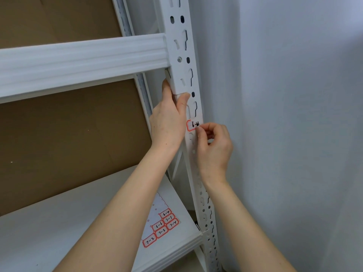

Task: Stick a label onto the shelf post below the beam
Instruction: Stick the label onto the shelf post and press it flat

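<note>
A white slotted shelf post [184, 55] runs down the middle of the view, with a white beam [82, 57] joining it from the left. Below the beam, a red-bordered label [192, 125] with black handwriting lies against the post's face. My right hand [213, 148] pinches the label's right end with thumb and forefinger. My left hand [169, 118] grips the post just under the beam, thumb across its front and fingers behind its left edge.
A sheet of red-bordered labels [162, 226] marked 6-4, 7-1, 7-2 and others lies on the white shelf board [59, 222] below. Brown cardboard [68, 134] backs the shelves. A pale wall [294, 114] stands close on the right.
</note>
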{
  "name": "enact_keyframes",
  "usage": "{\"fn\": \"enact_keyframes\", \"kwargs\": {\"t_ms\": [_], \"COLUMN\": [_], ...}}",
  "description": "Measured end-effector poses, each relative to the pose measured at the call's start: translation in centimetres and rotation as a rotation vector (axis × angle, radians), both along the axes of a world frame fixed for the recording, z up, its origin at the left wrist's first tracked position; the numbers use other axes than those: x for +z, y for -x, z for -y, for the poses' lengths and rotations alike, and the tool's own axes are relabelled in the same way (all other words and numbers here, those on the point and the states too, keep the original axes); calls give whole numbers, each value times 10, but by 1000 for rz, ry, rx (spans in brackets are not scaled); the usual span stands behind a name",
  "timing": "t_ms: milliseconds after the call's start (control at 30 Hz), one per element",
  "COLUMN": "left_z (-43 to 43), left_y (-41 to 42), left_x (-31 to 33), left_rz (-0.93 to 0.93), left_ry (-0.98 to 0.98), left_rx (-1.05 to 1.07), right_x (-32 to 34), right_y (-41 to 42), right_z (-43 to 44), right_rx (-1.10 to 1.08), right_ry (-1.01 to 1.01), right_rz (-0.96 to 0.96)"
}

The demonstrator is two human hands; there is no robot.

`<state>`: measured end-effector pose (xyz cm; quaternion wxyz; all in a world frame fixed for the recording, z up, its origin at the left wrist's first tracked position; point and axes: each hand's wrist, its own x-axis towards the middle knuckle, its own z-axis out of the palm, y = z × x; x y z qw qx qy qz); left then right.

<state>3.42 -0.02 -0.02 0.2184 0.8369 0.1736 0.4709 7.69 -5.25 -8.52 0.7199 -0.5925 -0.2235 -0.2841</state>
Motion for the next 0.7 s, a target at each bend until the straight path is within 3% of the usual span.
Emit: {"fn": "enact_keyframes", "kwargs": {"t_ms": [167,467,700], "left_z": [-2,0,0], "left_y": [0,2,2], "left_x": [0,0,0], "left_rz": [8,13,14], "left_ry": [-2,0,-2], "left_rx": [-1,-19,-21], "right_x": [1,18,26], "right_y": [2,-3,-3], "right_z": [0,15,22], "right_rx": [51,277,304], "right_ry": [111,-88,-91], "right_rz": [12,-307,-353]}}
